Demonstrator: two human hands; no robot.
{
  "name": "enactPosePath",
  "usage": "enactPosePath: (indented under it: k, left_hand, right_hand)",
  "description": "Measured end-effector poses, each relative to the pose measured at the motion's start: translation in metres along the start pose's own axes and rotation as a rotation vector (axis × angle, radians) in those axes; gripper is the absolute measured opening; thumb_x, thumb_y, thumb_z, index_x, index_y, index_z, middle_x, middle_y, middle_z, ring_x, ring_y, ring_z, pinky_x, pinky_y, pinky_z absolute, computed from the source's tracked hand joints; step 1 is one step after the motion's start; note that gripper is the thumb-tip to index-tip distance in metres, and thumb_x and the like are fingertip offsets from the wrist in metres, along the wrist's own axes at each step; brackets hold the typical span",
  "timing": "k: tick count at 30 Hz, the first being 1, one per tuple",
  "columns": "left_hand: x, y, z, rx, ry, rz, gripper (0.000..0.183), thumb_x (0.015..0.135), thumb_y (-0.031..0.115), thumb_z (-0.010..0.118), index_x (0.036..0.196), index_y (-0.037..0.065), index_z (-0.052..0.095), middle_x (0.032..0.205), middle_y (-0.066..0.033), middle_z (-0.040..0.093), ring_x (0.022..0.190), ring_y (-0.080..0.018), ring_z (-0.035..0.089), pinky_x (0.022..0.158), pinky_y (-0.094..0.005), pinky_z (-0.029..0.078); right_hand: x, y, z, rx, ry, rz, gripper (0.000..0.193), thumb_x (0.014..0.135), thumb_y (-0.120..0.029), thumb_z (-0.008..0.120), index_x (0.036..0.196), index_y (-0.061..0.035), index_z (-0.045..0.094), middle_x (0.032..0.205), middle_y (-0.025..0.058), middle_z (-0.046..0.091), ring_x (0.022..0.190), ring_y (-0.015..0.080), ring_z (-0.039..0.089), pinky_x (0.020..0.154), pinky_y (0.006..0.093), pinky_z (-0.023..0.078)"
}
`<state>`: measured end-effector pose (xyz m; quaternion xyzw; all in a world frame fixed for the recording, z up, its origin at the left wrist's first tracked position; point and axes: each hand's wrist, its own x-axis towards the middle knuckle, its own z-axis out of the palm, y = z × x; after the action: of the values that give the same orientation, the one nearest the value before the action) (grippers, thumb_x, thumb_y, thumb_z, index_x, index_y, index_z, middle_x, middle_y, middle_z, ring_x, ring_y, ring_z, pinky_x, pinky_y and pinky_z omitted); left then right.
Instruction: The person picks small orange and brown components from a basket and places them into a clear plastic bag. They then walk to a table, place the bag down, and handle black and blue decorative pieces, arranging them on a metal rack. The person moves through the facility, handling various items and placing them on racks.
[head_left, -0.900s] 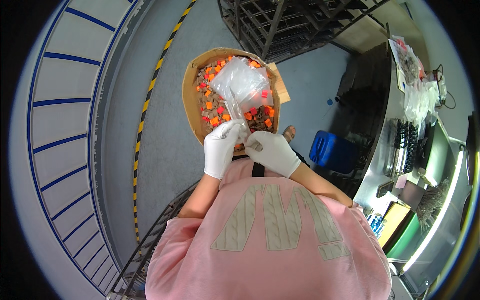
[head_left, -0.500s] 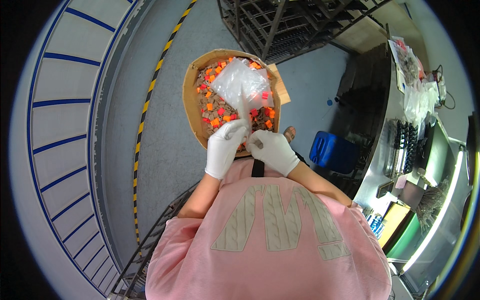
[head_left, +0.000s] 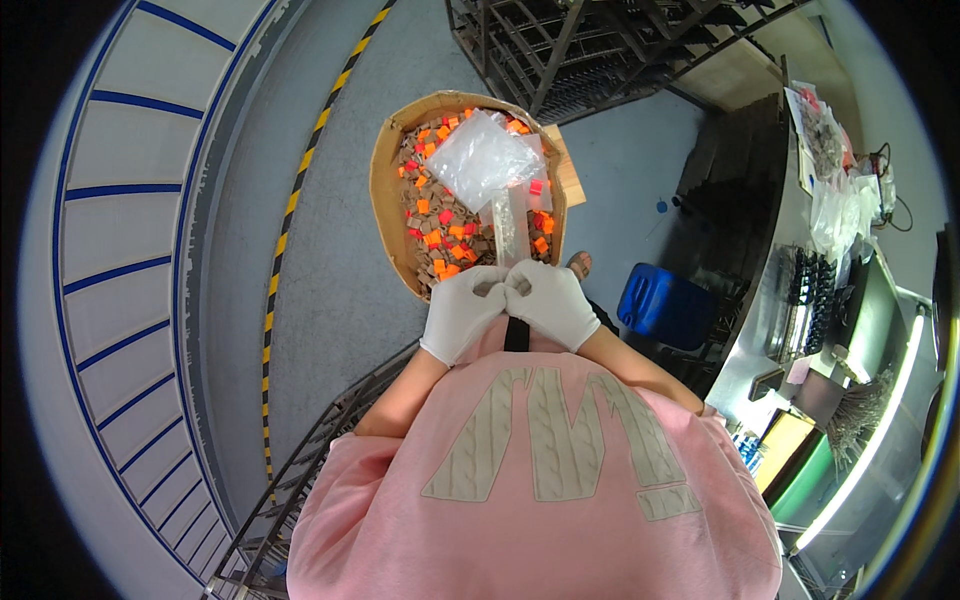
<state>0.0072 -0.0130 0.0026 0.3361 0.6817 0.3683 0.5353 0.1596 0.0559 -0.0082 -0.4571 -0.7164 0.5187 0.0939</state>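
My left hand [head_left: 465,312] and right hand [head_left: 553,305] are both pinching this clear plastic bag [head_left: 510,228]. Cardboard box [head_left: 387,215] of small orange bits [head_left: 433,238] below.

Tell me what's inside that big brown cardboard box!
Inside the cardboard box are lots of small orange, red and brown pieces, with clear plastic lying on top. Whatever's under the cloudy parts and deeper down is covered.

A blue jerrycan [head_left: 668,306] stands near dark metal racks [head_left: 590,50].
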Motion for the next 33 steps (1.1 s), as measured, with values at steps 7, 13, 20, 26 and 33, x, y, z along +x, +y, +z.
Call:
enactPosePath:
  k: [7,13,20,26,33]
  left_hand:
    - [0.020,-0.014,0.006,0.012,0.135,0.115,0.011,0.084,0.006,0.068,0.093,0.001,0.070,0.081,-0.0094,0.071,0.073,-0.0125,0.068,0.069,-0.0281,0.054]
    - [0.035,-0.014,0.014,0.272,0.334,0.320,0.013,0.083,0.009,0.071,0.089,0.004,0.060,0.067,-0.0066,0.062,0.060,-0.0153,0.062,0.060,-0.0317,0.050]
    - [0.032,-0.020,0.016,0.241,0.091,0.197,0.020,0.082,0.014,0.074,0.080,0.003,0.058,0.064,-0.0063,0.055,0.058,-0.0124,0.052,0.057,-0.0308,0.045]
    - [0.043,-0.033,-0.001,0.365,0.091,0.174,0.020,0.079,0.014,0.073,0.080,0.003,0.056,0.066,-0.0099,0.058,0.059,-0.0228,0.059,0.060,-0.0351,0.049]
    - [0.163,-0.073,-0.054,0.688,0.224,0.119,0.050,0.085,0.026,0.073,0.125,0.001,0.059,0.111,-0.0181,0.065,0.102,-0.0293,0.064,0.091,-0.0411,0.052]
  right_hand:
    - [-0.003,0.009,0.009,-0.078,0.039,-0.090,0.014,0.082,-0.016,0.066,0.089,-0.0047,0.061,0.081,0.0159,0.067,0.078,0.0353,0.066,0.070,0.0426,0.053]
    - [-0.004,0.010,0.001,-0.004,0.052,-0.005,0.024,0.083,-0.020,0.071,0.095,-0.0047,0.057,0.084,0.0144,0.070,0.080,0.0314,0.071,0.073,0.0394,0.056]
    - [0.002,0.026,-0.010,0.124,0.027,0.083,0.049,0.086,-0.017,0.069,0.131,-0.0059,0.056,0.081,0.0116,0.071,0.073,0.0267,0.071,0.071,0.0351,0.056]
    - [0.009,0.028,-0.024,0.243,0.157,0.062,0.034,0.094,-0.001,0.047,0.121,-0.0041,0.069,0.065,0.0083,0.065,0.053,0.0087,0.059,0.053,0.0222,0.047]
    - [0.028,0.006,-0.027,0.641,0.156,0.323,0.029,0.095,-0.002,0.050,0.114,-0.0011,0.072,0.060,0.0073,0.065,0.046,0.0088,0.056,0.045,0.0217,0.043]
